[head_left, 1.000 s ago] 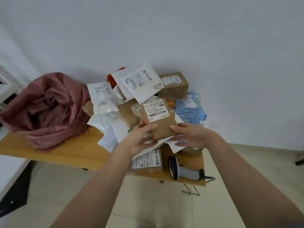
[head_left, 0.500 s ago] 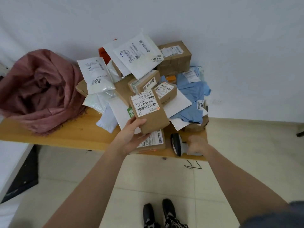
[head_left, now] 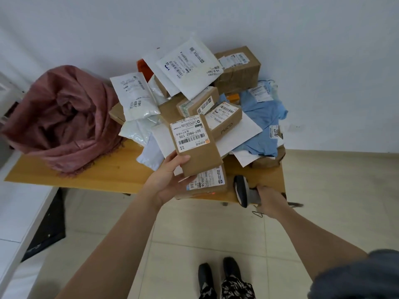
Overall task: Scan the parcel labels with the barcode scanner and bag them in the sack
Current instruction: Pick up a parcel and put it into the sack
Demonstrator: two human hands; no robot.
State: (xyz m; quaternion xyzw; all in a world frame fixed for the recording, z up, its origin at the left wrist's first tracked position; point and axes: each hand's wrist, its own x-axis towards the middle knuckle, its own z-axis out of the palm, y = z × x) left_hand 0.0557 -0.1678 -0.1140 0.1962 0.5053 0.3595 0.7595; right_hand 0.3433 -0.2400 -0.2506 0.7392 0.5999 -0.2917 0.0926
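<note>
**Parcel up in left hand, right hand on scanner at table's front-right edge**

Far left: a white surface edge (head_left: 13,212) runs beside the wooden table (head_left: 103,171), with a dark gap between them at floor level. The pink sack (head_left: 62,117) sits slumped on the table's left end, mouth crumpled and partly folded in. Bare wood in front of the sack and along the front edge is the only free tabletop I see.

Centre: my left hand (head_left: 170,180) grips a brown parcel (head_left: 197,145) by its lower left corner, thumb on the face, fingers curled underneath. Its label (head_left: 190,133) faces the camera, barcode visible. The parcel is lifted above the pile (head_left: 194,89), which is white mailers and brown boxes stacked against the wall. Another labelled box (head_left: 207,180) lies flat directly under the held one at the front edge.

Right: blue bags (head_left: 263,117) drape over the pile's right side to the table's right edge. My right hand (head_left: 269,201) is wrapped round the handle of the barcode scanner (head_left: 243,190), at the front-right corner, head pointing left toward the flat box. Its cable (head_left: 294,205) trails off the edge. Fingers mostly hidden behind the hand; grip looks closed.

Below: tile floor (head_left: 194,244) is open, with my shoes (head_left: 218,275) standing back from the table.
</note>
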